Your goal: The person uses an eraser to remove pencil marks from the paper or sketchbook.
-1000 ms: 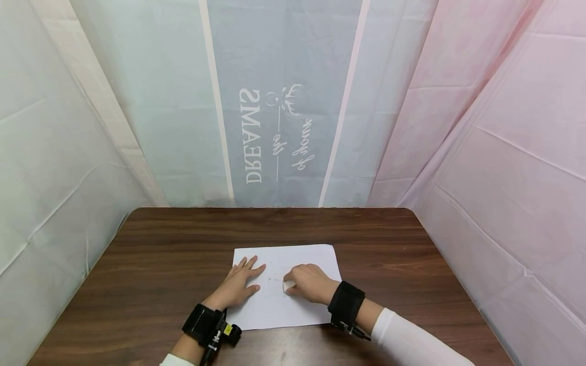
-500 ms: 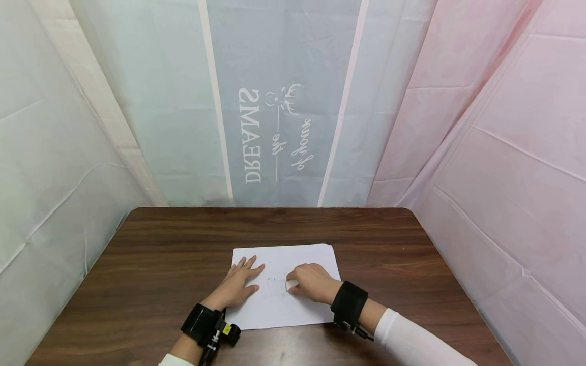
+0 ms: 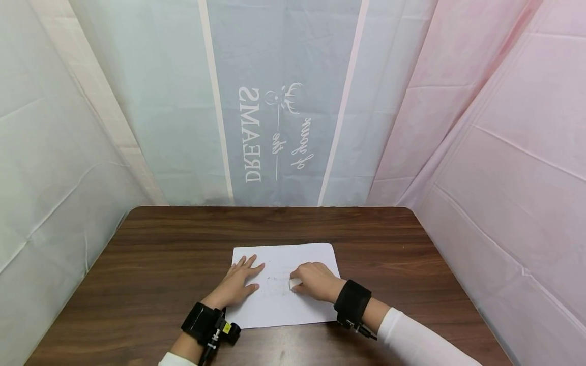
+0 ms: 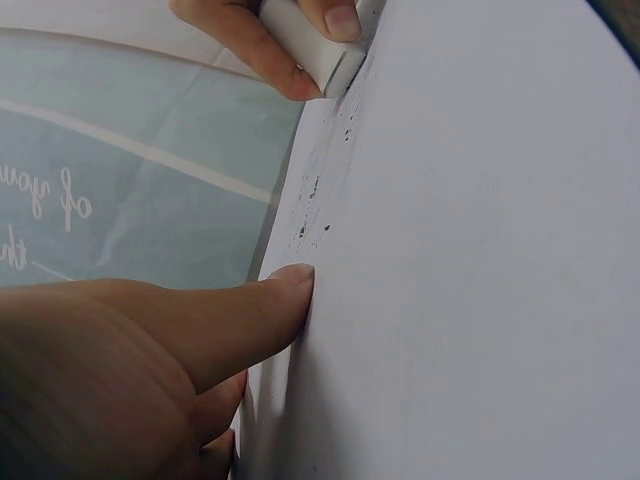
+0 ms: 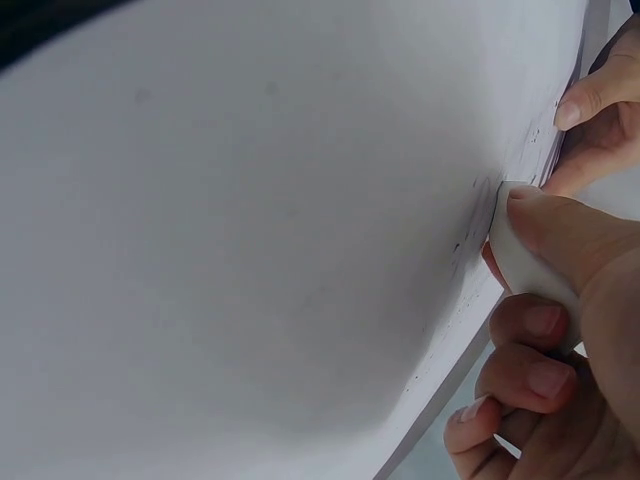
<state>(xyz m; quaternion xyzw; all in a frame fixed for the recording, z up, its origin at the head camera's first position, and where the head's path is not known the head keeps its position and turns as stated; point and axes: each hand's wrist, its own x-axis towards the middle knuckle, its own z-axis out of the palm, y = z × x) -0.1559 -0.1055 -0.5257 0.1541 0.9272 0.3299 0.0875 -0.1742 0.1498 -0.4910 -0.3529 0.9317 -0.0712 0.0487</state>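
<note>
A white sheet of paper (image 3: 284,317) lies on the table. My left hand (image 3: 239,284) rests on its left part with spread fingers; in the left wrist view the thumb (image 4: 250,310) touches the sheet. My right hand (image 3: 316,282) pinches a white eraser (image 4: 310,45) between thumb and curled fingers, its edge against the paper. In the right wrist view the eraser (image 5: 525,255) has a darkened edge. Dark crumbs and grey smudges (image 4: 312,190) lie on the paper between the two hands. Part of the eraser is hidden by the right hand.
The dark wooden table (image 3: 183,229) extends around the paper. Behind it hangs a pale curtain (image 3: 284,51) with mirrored lettering, and light cloth (image 3: 503,152) closes off the sides. Black straps (image 3: 352,303) with small cameras sit on both wrists.
My right hand has slid slightly to the right with the eraser, uncovering more of the marks on the paper. The left hand stays in place.
</note>
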